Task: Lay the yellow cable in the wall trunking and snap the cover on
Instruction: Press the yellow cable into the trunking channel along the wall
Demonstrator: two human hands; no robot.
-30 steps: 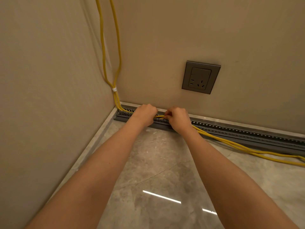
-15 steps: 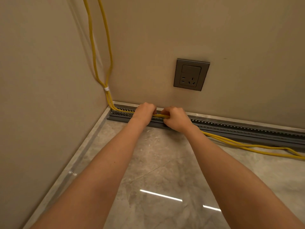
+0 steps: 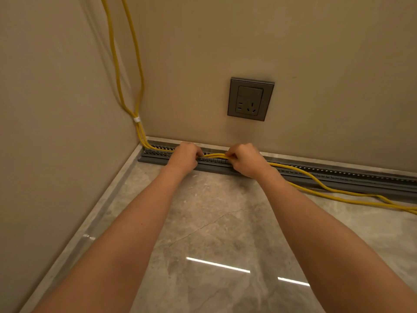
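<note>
Yellow cables (image 3: 215, 155) drop down the room corner, bound by a white tie (image 3: 136, 119), and enter the grey slotted trunking (image 3: 338, 175) that runs along the foot of the back wall. My left hand (image 3: 186, 155) and my right hand (image 3: 246, 159) both pinch the cables over the open channel, a short span of cable arching between them. Right of my right hand the cables leave the trunking and trail loose over the floor (image 3: 352, 195). No cover is in view.
A grey wall socket (image 3: 250, 98) sits on the back wall above my right hand. The side wall (image 3: 56, 132) closes in on the left. The glossy marble floor (image 3: 216, 222) spreads in front of the trunking.
My hands have drawn apart along the trunking, my right hand sliding to the right, so more cable shows between them. The view shifted slightly.
</note>
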